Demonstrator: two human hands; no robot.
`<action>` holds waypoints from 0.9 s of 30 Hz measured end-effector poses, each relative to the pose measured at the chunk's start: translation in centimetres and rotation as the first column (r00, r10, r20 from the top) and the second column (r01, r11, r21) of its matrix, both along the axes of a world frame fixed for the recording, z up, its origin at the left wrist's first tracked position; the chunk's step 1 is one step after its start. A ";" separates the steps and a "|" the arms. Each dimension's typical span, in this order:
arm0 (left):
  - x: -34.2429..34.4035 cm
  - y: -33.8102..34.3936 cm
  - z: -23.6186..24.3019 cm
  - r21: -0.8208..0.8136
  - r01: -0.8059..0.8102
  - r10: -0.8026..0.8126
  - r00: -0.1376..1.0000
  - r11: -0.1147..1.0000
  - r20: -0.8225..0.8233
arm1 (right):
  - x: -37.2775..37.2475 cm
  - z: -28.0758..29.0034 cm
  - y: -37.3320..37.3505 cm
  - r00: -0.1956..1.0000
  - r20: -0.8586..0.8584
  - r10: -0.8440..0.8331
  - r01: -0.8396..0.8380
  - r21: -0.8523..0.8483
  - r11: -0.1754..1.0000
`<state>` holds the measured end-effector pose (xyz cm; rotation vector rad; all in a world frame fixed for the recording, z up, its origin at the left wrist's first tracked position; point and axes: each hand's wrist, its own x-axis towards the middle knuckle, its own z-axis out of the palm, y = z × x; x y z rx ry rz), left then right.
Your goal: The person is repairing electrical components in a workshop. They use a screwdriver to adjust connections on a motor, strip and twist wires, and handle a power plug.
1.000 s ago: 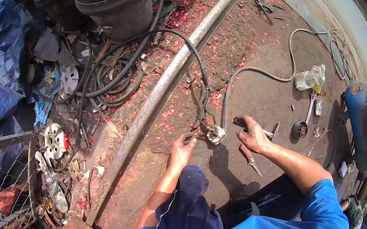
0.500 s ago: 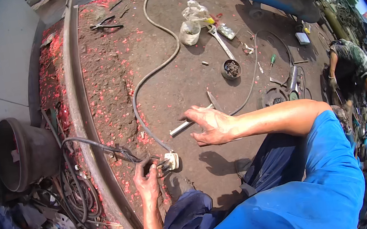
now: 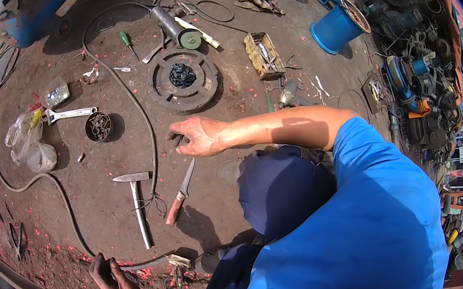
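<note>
My left hand (image 3: 118, 286) is at the lower left, its thumb apart from its bent fingers and nothing visible in it. A grey cable (image 3: 71, 213) runs down behind its fingertips to a pale plug or socket block (image 3: 178, 261) with loose wires, near my foot. Above the ground in the middle, my right hand (image 3: 199, 136) hangs with loosely curled fingers, a gap to the thumb and nothing seen inside. Just below it lies a knife (image 3: 175, 208) with a reddish-brown handle. To the knife's left is a hammer (image 3: 139, 209) with a pale handle.
Beyond my right hand lie a round slotted metal plate (image 3: 161, 92), an angle grinder (image 3: 169, 25) and a tool box (image 3: 263, 56). At left are an adjustable wrench (image 3: 70, 113), a can of small parts (image 3: 98, 127) and pliers (image 3: 17, 239). A blue motor housing (image 3: 337, 30) stands right.
The view has swung to the right. My left hand has let go of the wires by the pale block and moved away left. My right hand's fingers have curled from spread.
</note>
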<state>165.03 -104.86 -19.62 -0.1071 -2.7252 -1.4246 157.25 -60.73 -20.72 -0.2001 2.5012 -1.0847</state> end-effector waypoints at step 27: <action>-11.7 14.1 4.2 -0.143 0.260 -0.231 0.954 0.955 0.188 | 3.4 -9.0 11.2 0.931 0.265 -0.252 0.240 0.075 0.968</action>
